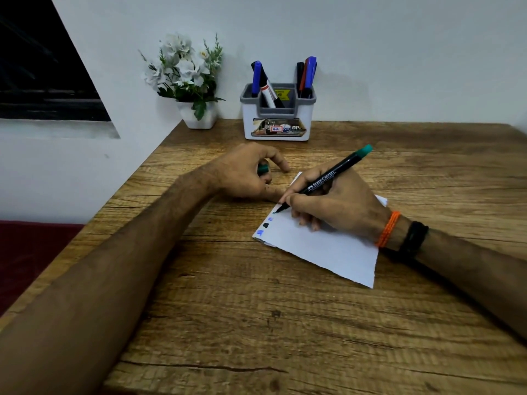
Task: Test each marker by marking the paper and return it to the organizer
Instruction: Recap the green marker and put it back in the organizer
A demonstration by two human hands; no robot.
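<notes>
My right hand (339, 206) grips a black marker with a green end (328, 178), its tip touching the left edge of the white paper (322, 246). Blue and black test marks sit along that edge below the tip. My left hand (245, 175) rests on the table beside the paper, fingers curled round the green cap (263, 168). The grey-and-white organizer (278, 118) stands at the back by the wall, holding several markers: blue and black ones on its left, black, red and blue on its right.
A white pot of artificial white flowers (189, 81) stands left of the organizer. The wooden table (256, 323) meets the wall at the back, and its left edge runs diagonally. A dark red surface (28, 252) lies below the left edge.
</notes>
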